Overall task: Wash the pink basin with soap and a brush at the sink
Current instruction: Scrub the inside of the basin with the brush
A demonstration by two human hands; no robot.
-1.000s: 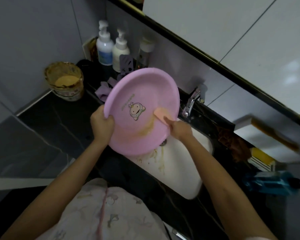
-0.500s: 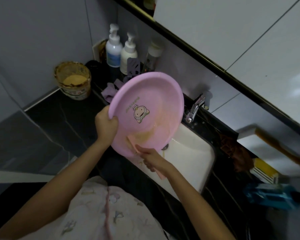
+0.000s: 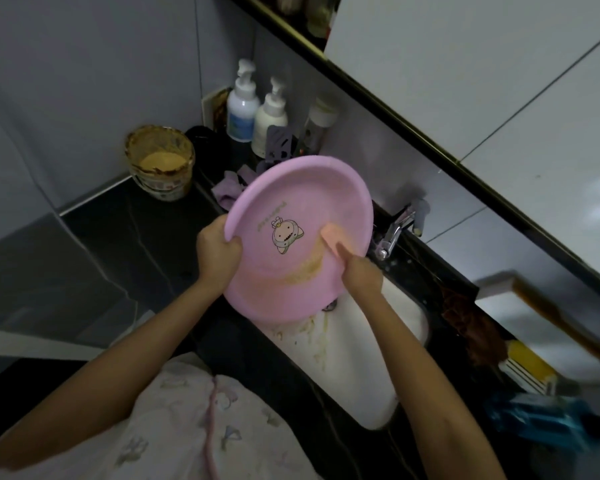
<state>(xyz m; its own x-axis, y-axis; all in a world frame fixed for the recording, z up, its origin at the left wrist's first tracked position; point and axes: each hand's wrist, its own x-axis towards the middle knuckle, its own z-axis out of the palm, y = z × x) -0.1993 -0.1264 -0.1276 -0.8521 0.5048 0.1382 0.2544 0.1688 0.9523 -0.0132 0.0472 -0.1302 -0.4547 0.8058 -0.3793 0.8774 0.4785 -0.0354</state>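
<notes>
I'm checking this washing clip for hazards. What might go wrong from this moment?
The left hand alone grips the rim of the tilted pink basin above the sink; a soapy rim might slip and drop. The right hand pushes the brush close to the faucet; a wide stroke might knock the basin's edge against it. The yellowish smear could splash past the sink.

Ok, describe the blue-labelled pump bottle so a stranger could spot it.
From the white sink, follow the black counter to the far corner, where two pump bottles stand together. The blue-labelled pump bottle is the left one; its neighbour is all whitish.
</notes>
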